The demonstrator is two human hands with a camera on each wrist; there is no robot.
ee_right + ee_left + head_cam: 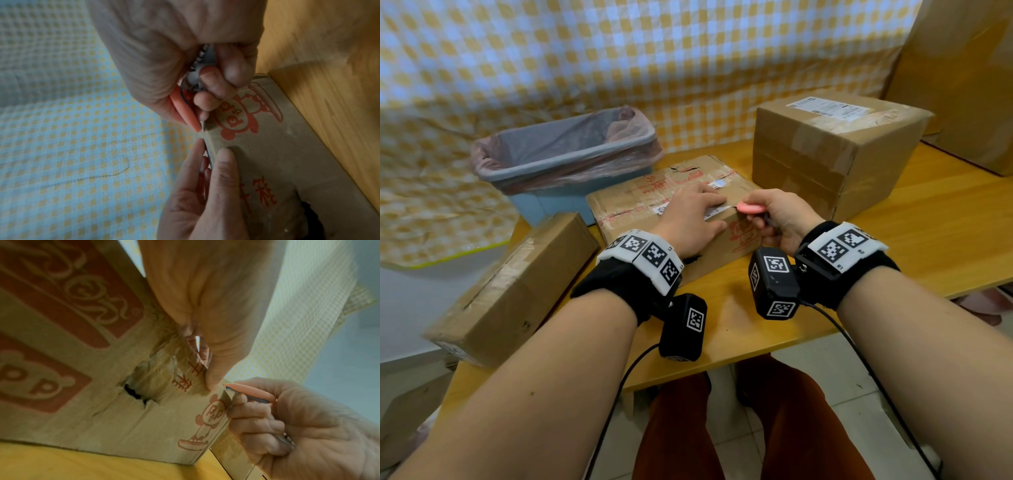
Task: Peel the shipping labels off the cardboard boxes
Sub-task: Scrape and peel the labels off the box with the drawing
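A flat cardboard box [640, 195] with red print lies in the middle of the wooden table [928, 240]. My left hand [688, 219] rests on its top with straight fingers over a white shipping label [714, 213], and the thumb presses the front face [102, 418]. My right hand [777, 219] grips a small pink tool [750, 208], its tip at the box's upper right edge beside the label. In the wrist views the pink tool [252, 391] [185, 110] meets the box corner just above the panda print [236, 121]. The left thumb [226, 162] lies below it.
A taller taped box [835, 154] with a white label [828, 108] stands at the back right. Another box [513, 291] sits at the table's left corner. A blue bin [565, 154] with a pink liner is behind the flat box. A large carton [969, 78] stands at far right.
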